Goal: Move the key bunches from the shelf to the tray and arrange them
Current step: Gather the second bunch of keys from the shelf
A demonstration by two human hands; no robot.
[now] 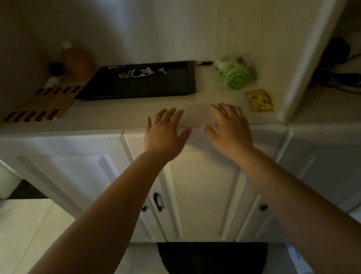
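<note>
A black rectangular tray (157, 89) lies on the white shelf (108, 116) against the back wall. Key bunches (136, 73) with white and dark fobs sit in a cluster along the tray's far edge, and one small key (162, 70) lies just to their right. My left hand (163, 134) and my right hand (228, 126) hover palm down over the shelf's front edge, fingers spread, holding nothing. Both hands are well short of the tray.
Blister packs of dark red capsules (41, 103) lie left of the tray, with an amber bottle (74, 61) behind them. A green roll in plastic (234, 73) and a yellow sponge (259, 101) are to the right. Cabinet doors (200, 191) are below; a side panel (313, 40) bounds the right.
</note>
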